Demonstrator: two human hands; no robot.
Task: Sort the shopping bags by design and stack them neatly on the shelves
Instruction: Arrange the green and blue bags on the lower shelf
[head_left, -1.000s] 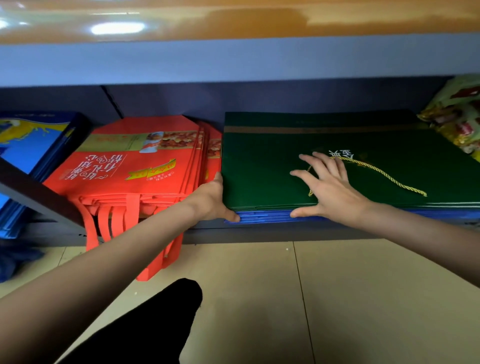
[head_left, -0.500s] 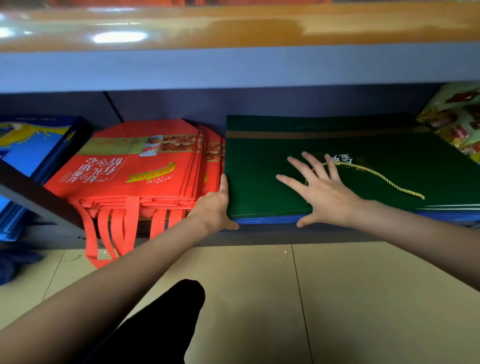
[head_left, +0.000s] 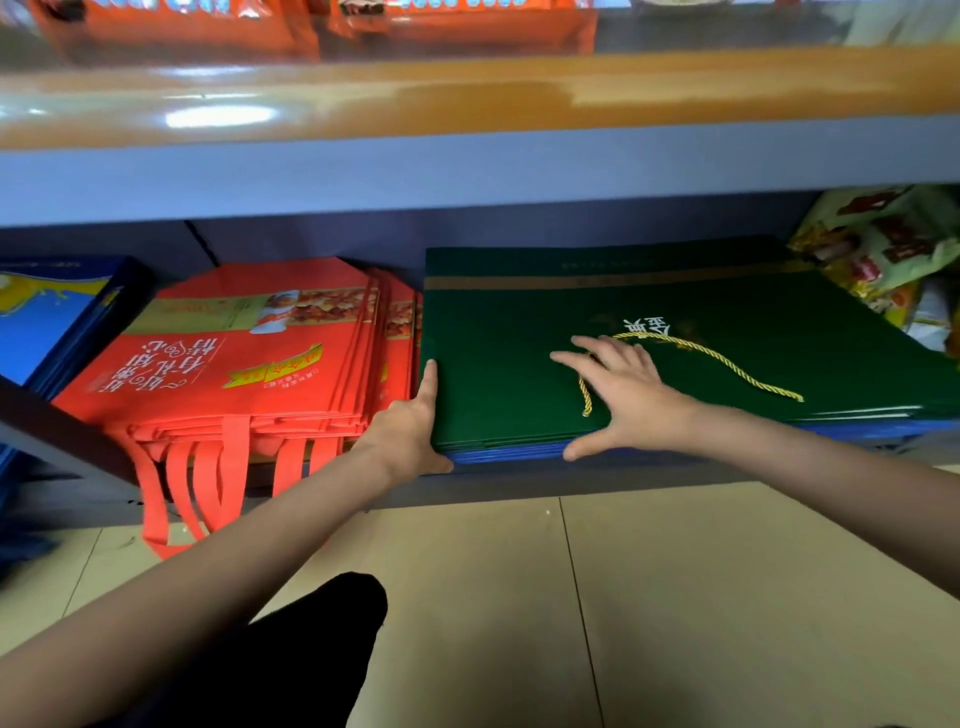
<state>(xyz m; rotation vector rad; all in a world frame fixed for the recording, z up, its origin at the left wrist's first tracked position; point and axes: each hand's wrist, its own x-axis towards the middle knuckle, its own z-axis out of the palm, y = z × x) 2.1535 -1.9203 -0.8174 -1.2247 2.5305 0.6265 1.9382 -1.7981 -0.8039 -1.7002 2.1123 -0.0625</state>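
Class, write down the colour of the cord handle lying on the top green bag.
Gold-yellow twisted cord handle, seen best in the head view, on the green bag.

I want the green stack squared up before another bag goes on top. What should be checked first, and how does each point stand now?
1. Left hand braces the left edge of the green bags: ok.
2. Right hand lies flat on top, fingers spread: ok.
3. Gold cord handle tucked away: not ok, it lies loose across the top.
4. Blue bags show under the green ones, designs mixed: not ok.
5. Green stack apart from the red bags: ok.
6. Back edges aligned: cannot tell.
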